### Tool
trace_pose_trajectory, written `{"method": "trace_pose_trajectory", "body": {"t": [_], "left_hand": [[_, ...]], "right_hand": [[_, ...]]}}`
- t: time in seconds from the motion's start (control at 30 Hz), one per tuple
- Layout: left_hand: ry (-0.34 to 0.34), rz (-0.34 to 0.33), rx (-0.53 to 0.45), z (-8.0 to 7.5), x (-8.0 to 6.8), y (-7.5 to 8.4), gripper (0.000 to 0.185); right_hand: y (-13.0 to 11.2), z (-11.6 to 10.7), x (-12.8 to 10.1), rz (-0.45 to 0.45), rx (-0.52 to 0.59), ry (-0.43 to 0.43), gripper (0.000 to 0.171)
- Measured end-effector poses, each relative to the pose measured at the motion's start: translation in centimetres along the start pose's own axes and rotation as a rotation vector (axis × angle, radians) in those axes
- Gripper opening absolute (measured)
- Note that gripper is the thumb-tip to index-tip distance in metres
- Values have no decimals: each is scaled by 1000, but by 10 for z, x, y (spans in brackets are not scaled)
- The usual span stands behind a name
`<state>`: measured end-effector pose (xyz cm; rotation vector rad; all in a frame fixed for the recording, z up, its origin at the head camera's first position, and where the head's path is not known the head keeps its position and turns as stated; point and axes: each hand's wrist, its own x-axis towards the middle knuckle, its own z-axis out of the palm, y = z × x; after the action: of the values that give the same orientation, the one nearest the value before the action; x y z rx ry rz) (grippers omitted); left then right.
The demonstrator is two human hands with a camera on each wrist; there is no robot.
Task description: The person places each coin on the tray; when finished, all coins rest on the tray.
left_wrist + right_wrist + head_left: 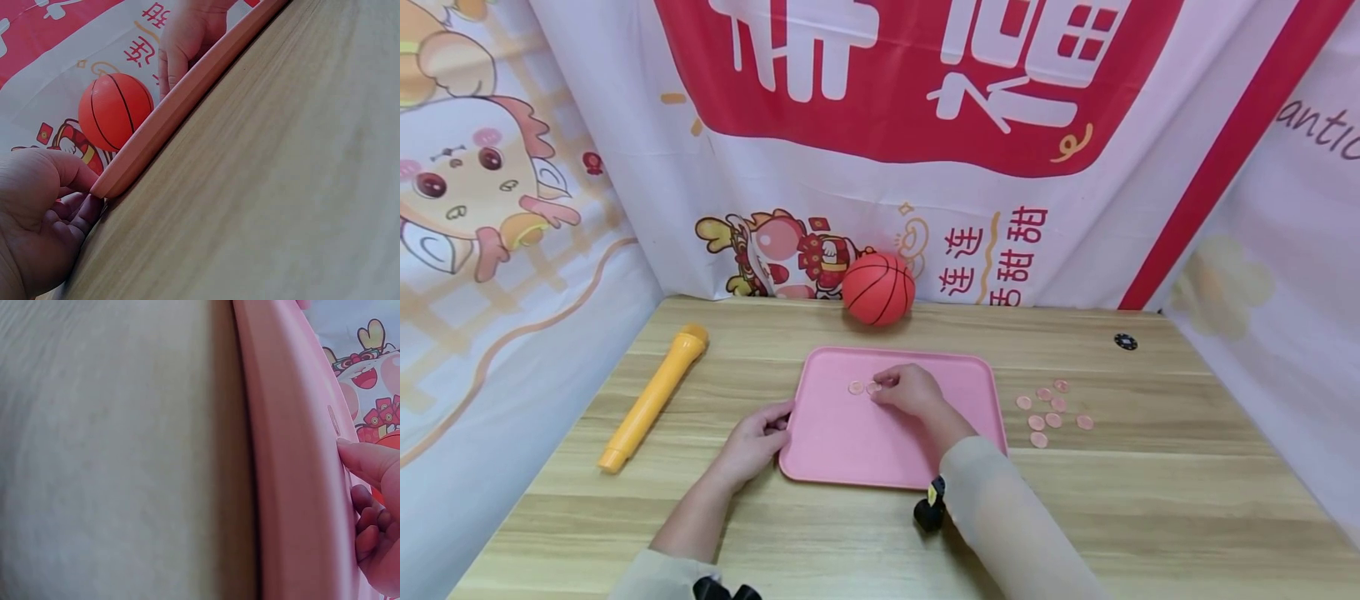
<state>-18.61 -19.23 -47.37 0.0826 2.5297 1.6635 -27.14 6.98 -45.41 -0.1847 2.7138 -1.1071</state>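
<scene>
Pink tray sits flat at centre of the counter, long side approx. parallel to the front edge. Left hand grips the tray's left rim near its front-left corner; wrist view shows the thumb on top of the rim w/ fingers curled underneath. Right hand is inside the tray, toward its back edge, fingertips pinching a small pink disc. A 2nd disc lies flat on the tray floor just left of it, apart from the hand. Right wrist view: one fingertip rests on the tray surface; pinch itself not resolvable there.

Approx. eight loose pink discs lie in a cluster on the counter, just off the tray's right edge. Orange ball rests at the back edge, behind the tray. Yellow tube lies diagonally toward the left edge. Small black disc sits near the back-right corner.
</scene>
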Motion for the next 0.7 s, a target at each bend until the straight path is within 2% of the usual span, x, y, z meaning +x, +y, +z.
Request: {"method": "trace_pose_trajectory", "body": {"t": [0.2, 0.37, 0.53, 0.7], "left_hand": [[9, -9, 6, 0, 1, -1, 53], [7, -8, 1, 1, 1, -1, 53], [7, -10, -2, 0, 0, 0, 53], [6, -13, 0, 0, 0, 1, 53]], "right_hand": [[3, 2, 1, -6, 20, 14, 34], [15, 0, -1, -20, 125, 45, 37], [22, -15, -11, -14, 219, 66, 35], [26, -35, -23, 1, 227, 85, 37]]}}
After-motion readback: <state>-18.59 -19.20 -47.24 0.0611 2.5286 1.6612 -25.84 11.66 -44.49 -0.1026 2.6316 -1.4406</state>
